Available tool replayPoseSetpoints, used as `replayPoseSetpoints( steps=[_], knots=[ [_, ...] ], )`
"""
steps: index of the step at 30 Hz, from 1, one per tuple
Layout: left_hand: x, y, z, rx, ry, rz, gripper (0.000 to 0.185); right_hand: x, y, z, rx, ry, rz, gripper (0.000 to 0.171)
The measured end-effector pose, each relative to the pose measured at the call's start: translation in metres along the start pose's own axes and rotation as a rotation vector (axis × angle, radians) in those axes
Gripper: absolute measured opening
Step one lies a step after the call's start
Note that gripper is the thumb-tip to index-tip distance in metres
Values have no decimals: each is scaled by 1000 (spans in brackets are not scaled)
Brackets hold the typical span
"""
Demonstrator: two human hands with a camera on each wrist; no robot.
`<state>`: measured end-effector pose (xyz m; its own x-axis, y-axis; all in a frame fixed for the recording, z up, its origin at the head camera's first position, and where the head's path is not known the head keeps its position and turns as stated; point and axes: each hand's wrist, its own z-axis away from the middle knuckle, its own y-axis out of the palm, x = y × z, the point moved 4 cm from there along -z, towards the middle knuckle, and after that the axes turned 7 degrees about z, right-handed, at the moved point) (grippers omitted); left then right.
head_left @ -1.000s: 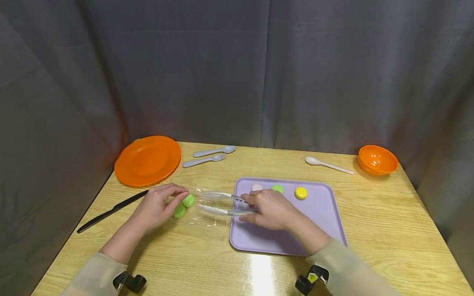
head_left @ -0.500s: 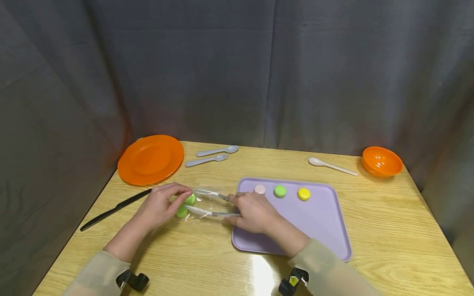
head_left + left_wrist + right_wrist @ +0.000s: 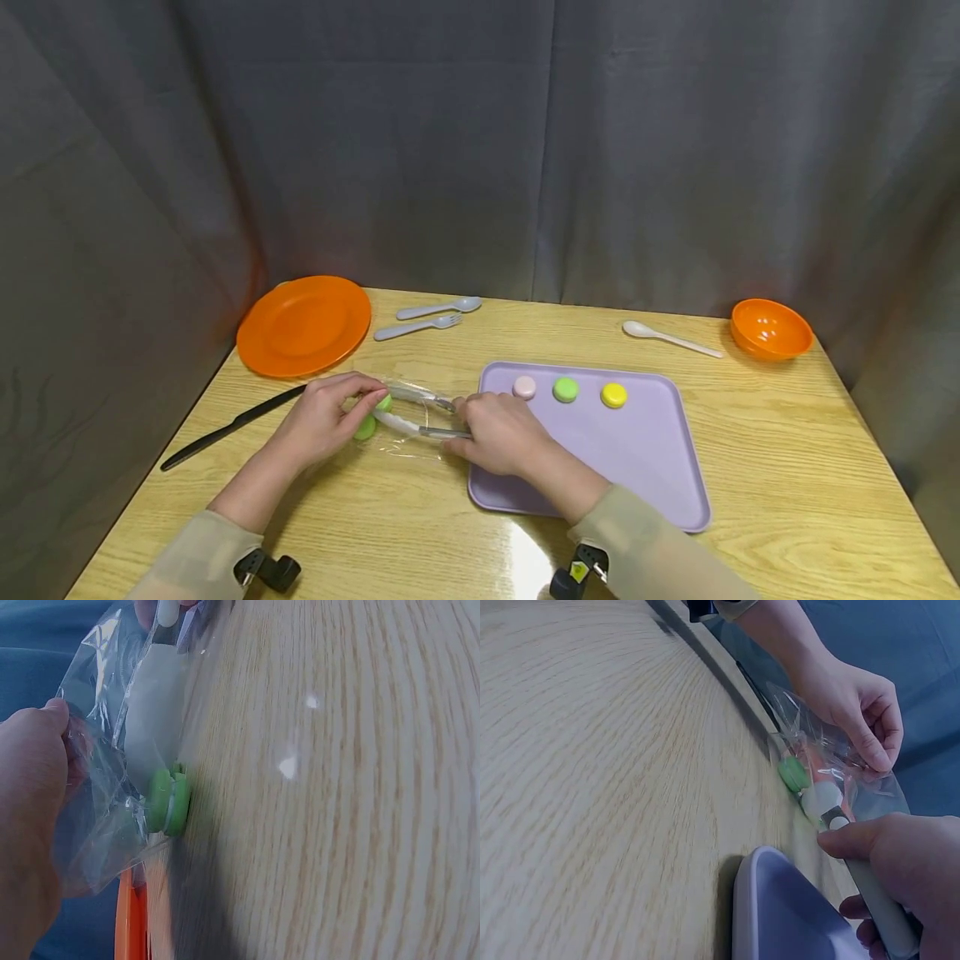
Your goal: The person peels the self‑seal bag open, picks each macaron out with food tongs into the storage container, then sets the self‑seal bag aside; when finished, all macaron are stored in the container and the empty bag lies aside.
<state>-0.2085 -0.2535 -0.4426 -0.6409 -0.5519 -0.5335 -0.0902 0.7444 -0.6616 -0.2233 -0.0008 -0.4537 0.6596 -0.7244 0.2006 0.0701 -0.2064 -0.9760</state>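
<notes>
The tongs (image 3: 420,414) lie with their long axis left to right across the desk (image 3: 765,433), handles clamped in the right hand (image 3: 495,433) at the tray's (image 3: 660,467) left edge, tips reaching leftward into the clear bag (image 3: 408,417). The left hand (image 3: 322,417) pinches that bag's mouth just beside the two green macarons (image 3: 372,417) inside, so it is the nearer hand to them. The bag lies flat on the wooden desk, a grey curtain (image 3: 480,142) closing in the space behind.
</notes>
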Motion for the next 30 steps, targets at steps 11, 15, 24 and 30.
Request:
replayPoseSetpoints(
  steps=[11,15,24,30],
  knots=[
    [1,0,1,-11,9,11,11,-7,-9,9,-18,-29,27,36],
    [1,0,2,-22,11,10,12,-15,-20,19,-39,-53,16,31],
    [0,-1,2,-28,3,-17,14,-36,-45,48,-59,-99,13,43],
    [1,0,2,-22,-8,-20,15,-57,-56,70,-66,-80,21,50]
  ],
)
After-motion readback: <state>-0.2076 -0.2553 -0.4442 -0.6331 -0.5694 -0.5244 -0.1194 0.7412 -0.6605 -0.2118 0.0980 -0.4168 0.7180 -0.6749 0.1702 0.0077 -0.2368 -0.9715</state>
